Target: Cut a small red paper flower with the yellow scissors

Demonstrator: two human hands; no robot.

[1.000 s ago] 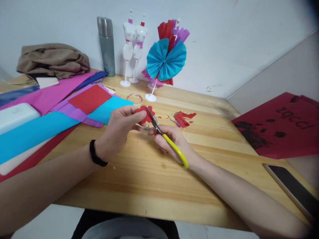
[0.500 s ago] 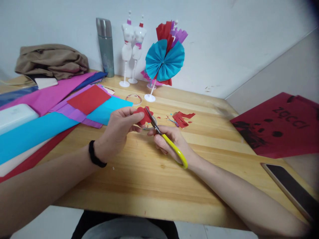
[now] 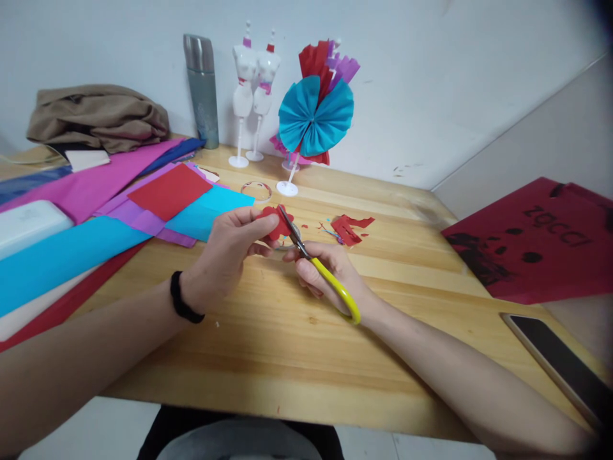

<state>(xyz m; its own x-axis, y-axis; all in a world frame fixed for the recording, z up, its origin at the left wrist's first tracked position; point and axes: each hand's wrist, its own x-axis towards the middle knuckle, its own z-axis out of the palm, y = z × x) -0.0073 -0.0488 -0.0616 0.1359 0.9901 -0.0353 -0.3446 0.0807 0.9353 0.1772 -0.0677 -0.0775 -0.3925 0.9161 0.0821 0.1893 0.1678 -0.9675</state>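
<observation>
My left hand (image 3: 230,246) pinches a small red paper flower (image 3: 272,231) between thumb and fingers, above the middle of the table. Yellow-handled scissors (image 3: 330,281) are gripped in my right hand (image 3: 335,271), their blades pointing up and left against the flower's right edge. The blades lie across the red piece; whether they are fully closed on it I cannot tell. Just below and behind the flower, a tape roll (image 3: 287,243) rests on the table, partly hidden. Red paper scraps (image 3: 352,230) lie to the right of the scissors' tips.
Coloured sheets (image 3: 71,246) cover the left side, with a white case (image 3: 33,223) on them. At the back stand a bottle (image 3: 202,96), two white mannequins (image 3: 243,96) and one wearing a blue pleated paper fan (image 3: 316,118). A phone (image 3: 555,358) and red bag (image 3: 536,243) are right.
The view has shifted very slightly. Both hands keep their hold, and the scissors' blades stay at the flower with hardly any visible movement.
</observation>
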